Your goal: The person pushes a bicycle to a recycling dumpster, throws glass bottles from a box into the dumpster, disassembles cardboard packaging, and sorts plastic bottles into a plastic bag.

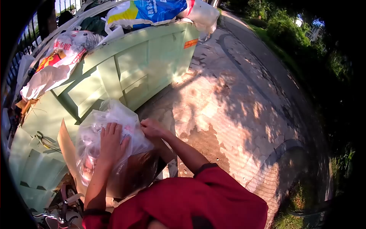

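Observation:
A clear plastic bag [131, 137] bulges from the top of an open cardboard box [135, 173] in front of me. What fills the bag is hard to make out; something reddish-brown shows through low on its left side. My left hand [111, 143] lies flat on the bag with its fingers stretched out. At the bag's right side, my right hand [151, 128] is closed in a fist around the edge of the plastic. One tall box flap [68, 150] stands up on the left.
A pale green dumpster [133, 72] stands directly beyond the box, heaped with rubbish, including a blue and yellow sack [146, 13] and a white printed bag [63, 53]. Bicycle handlebars [63, 213] are at lower left. Sunlit pavement [244, 114] stretches right towards greenery.

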Demonstrator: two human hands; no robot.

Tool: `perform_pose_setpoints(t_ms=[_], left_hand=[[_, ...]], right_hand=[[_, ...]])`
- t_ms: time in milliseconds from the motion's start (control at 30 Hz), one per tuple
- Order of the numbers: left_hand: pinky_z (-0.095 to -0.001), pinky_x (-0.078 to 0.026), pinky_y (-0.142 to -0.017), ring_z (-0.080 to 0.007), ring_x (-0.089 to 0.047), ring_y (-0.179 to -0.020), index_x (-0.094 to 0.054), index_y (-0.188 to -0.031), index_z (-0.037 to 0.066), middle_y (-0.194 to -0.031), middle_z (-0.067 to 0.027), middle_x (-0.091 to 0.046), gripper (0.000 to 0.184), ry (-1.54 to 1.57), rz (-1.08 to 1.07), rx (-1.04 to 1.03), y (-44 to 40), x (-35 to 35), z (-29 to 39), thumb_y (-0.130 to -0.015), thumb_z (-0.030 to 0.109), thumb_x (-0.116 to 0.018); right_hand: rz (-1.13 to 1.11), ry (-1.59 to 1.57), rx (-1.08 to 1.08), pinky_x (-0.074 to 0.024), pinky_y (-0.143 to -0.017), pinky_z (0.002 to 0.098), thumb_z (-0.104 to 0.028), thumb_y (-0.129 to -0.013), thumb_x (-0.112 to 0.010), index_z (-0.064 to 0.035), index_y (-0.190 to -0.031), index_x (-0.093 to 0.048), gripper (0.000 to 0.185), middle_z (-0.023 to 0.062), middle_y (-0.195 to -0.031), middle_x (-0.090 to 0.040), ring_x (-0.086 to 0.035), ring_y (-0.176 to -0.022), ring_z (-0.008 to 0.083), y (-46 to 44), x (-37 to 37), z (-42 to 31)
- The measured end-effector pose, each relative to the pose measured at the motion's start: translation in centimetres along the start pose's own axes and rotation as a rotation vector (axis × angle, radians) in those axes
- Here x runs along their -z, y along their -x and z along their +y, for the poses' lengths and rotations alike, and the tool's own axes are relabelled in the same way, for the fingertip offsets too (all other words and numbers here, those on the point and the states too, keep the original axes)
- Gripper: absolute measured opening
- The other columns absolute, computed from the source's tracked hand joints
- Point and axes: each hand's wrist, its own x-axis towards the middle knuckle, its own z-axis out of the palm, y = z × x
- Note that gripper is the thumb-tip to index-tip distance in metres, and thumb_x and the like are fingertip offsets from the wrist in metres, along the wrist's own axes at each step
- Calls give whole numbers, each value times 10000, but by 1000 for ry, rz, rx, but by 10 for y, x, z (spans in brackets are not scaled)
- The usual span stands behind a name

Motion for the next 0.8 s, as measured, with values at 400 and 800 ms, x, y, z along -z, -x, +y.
perform_pose_setpoints(t_ms=[400,800], left_hand=[[-399,-380,-820,-263,-449,-1034,-557,-989,69,-1032,-84,-517,289,147,-9,-80,-35,-40,-24,-756,234,-513],[-384,-368,-865,-263,-482,-1020,-557,-1043,103,-1071,-80,-531,280,-48,152,35,-35,-49,-57,-832,251,-448]], right_hand=[[71,17,20,-445,-623,383,-181,-736,-499,-26,-768,-599,187,204,-763,-590,-590,-715,330,12,3,-7],[66,-79,69,-455,-629,378,-170,-716,-486,-41,-727,-614,183,199,-740,-583,-583,-716,345,6,0,-6]])
